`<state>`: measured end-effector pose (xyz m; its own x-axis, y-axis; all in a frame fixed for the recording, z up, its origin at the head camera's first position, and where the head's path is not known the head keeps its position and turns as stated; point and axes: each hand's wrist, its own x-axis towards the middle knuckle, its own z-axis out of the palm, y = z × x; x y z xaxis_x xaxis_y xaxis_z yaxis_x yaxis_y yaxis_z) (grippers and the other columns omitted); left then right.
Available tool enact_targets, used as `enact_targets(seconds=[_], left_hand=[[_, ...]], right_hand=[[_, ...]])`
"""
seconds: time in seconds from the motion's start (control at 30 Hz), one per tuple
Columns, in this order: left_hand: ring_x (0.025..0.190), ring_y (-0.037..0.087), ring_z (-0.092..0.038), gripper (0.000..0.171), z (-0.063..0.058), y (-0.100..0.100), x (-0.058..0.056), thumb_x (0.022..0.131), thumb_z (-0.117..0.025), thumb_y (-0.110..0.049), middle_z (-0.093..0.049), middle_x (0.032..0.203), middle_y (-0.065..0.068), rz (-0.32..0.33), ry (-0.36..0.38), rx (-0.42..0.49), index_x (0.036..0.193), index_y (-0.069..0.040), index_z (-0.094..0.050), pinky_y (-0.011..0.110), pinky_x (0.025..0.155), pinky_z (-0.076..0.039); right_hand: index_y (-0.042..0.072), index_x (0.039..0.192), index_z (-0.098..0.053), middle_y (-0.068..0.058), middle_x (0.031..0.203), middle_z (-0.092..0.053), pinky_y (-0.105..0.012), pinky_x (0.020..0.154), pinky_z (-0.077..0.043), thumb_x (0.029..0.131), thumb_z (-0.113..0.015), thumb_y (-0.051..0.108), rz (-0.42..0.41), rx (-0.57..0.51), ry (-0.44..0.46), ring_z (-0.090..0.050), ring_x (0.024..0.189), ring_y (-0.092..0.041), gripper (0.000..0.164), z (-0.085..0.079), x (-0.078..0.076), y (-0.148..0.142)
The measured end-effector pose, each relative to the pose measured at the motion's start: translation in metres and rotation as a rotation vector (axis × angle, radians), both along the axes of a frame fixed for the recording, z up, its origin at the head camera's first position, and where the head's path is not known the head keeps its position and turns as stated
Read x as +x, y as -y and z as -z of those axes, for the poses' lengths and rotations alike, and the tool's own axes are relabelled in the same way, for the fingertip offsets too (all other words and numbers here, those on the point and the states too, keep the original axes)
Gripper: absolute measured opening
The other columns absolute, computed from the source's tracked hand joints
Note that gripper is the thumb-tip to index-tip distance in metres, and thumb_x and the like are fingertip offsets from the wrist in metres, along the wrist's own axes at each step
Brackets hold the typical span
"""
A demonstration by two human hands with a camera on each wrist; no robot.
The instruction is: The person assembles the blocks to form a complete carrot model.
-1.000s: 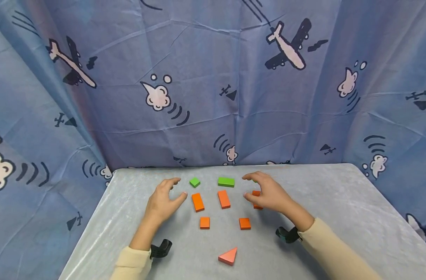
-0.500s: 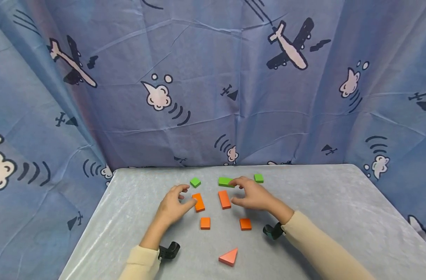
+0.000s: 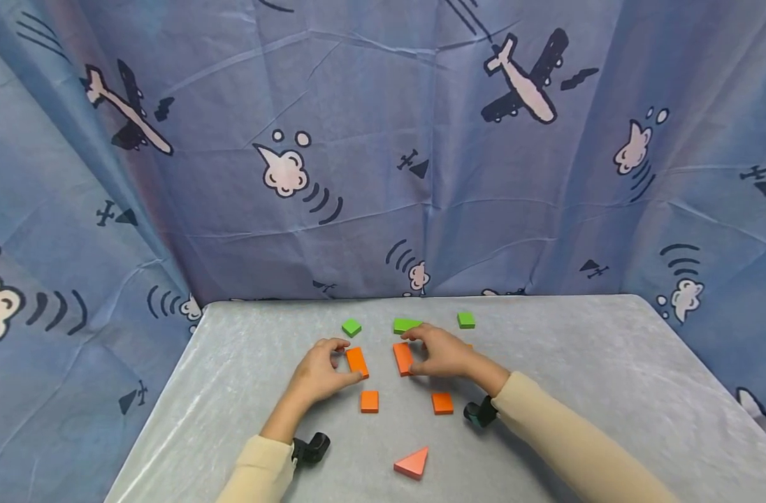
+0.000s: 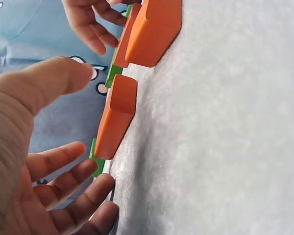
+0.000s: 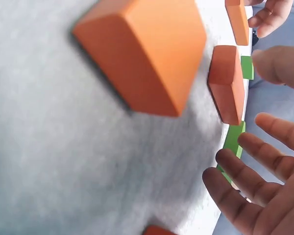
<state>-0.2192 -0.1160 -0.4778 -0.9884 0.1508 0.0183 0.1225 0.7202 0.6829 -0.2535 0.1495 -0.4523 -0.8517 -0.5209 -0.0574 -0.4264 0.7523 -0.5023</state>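
Note:
My left hand (image 3: 319, 374) is at the left oblong orange block (image 3: 358, 362), its thumb and fingers spread to either side. In the left wrist view that orange block (image 4: 116, 117) shows a gap from the thumb and the curved fingers. Over the middle oblong orange-red block (image 3: 402, 358) reaches my right hand (image 3: 442, 355), thumb near its front end and fingers toward its far end. The right wrist view has the same block (image 5: 228, 84) lying flat, apart from the fingers. Neither hand holds anything.
Behind stand a green diamond-turned block (image 3: 351, 327), an oblong green block (image 3: 406, 325) and a green square block (image 3: 466, 320). Nearer are two orange square blocks, the left one (image 3: 369, 402) and the right one (image 3: 442, 403), plus a pink triangular block (image 3: 412, 463). A patterned curtain (image 3: 370, 140) hangs behind the table (image 3: 578, 349).
My right hand has moved left from the right orange block to the middle one. My left hand has moved right to the left orange block. The blocks have stayed in place.

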Motion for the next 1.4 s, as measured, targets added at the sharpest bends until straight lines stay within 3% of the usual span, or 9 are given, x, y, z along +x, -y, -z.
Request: enact_targets(seconds=[0.17, 0.4, 0.67, 0.9, 1.2, 1.4], left_hand=[[0.082, 0.013, -0.052, 0.064, 0.003, -0.003, -0.003, 0.067, -0.083, -0.039, -0.060, 0.110, 0.000, 0.013, -0.009, -0.040, 0.124, -0.016, -0.061, 0.029, 0.069, -0.044], [0.079, 0.012, -0.051, 0.063, 0.003, -0.006, -0.003, 0.066, -0.085, -0.035, -0.059, 0.110, 0.001, 0.022, 0.000, -0.083, 0.121, -0.017, -0.063, 0.031, 0.071, -0.044], [0.096, 0.018, -0.059, 0.062, 0.003, -0.008, -0.006, 0.062, -0.087, -0.035, -0.060, 0.110, 0.001, 0.026, -0.011, -0.130, 0.117, -0.017, -0.065, 0.038, 0.085, -0.049], [0.098, 0.019, -0.060, 0.060, 0.002, -0.008, -0.009, 0.062, -0.088, -0.034, -0.059, 0.110, 0.001, 0.033, -0.012, -0.147, 0.115, -0.017, -0.066, 0.039, 0.086, -0.049], [0.091, 0.017, -0.058, 0.061, -0.005, -0.008, -0.013, 0.063, -0.088, -0.033, -0.059, 0.114, 0.001, 0.076, 0.008, -0.094, 0.116, -0.017, -0.064, 0.036, 0.079, -0.049], [0.097, 0.018, -0.060, 0.060, -0.008, -0.011, -0.020, 0.065, -0.087, -0.032, -0.058, 0.116, 0.001, 0.135, 0.041, -0.053, 0.119, -0.018, -0.063, 0.035, 0.081, -0.051]], right_hand=[[0.010, 0.127, -0.060, -0.010, 0.126, -0.058, -0.043, 0.095, -0.047, 0.074, -0.080, 0.023, 0.004, 0.027, 0.010, -0.056, 0.108, -0.022, 0.058, 0.002, 0.000, 0.004], [0.010, 0.125, -0.062, -0.006, 0.120, -0.059, -0.039, 0.087, -0.047, 0.072, -0.082, 0.018, 0.023, 0.063, 0.018, -0.052, 0.092, -0.016, 0.057, 0.003, 0.000, 0.008], [0.007, 0.122, -0.063, -0.009, 0.122, -0.060, -0.042, 0.095, -0.047, 0.071, -0.082, 0.016, 0.024, 0.055, -0.006, -0.057, 0.104, -0.021, 0.055, 0.005, 0.000, 0.007], [0.008, 0.120, -0.064, -0.009, 0.121, -0.061, -0.043, 0.097, -0.046, 0.071, -0.082, 0.019, 0.031, 0.048, -0.008, -0.058, 0.109, -0.023, 0.053, 0.005, -0.001, 0.008], [0.008, 0.117, -0.065, -0.008, 0.117, -0.063, -0.041, 0.095, -0.048, 0.071, -0.084, 0.024, 0.052, 0.053, -0.016, -0.059, 0.103, -0.021, 0.052, 0.004, -0.002, 0.008], [0.008, 0.117, -0.065, -0.007, 0.116, -0.063, -0.041, 0.095, -0.048, 0.070, -0.084, 0.027, 0.060, 0.058, -0.007, -0.058, 0.102, -0.021, 0.054, 0.005, -0.005, 0.008]])
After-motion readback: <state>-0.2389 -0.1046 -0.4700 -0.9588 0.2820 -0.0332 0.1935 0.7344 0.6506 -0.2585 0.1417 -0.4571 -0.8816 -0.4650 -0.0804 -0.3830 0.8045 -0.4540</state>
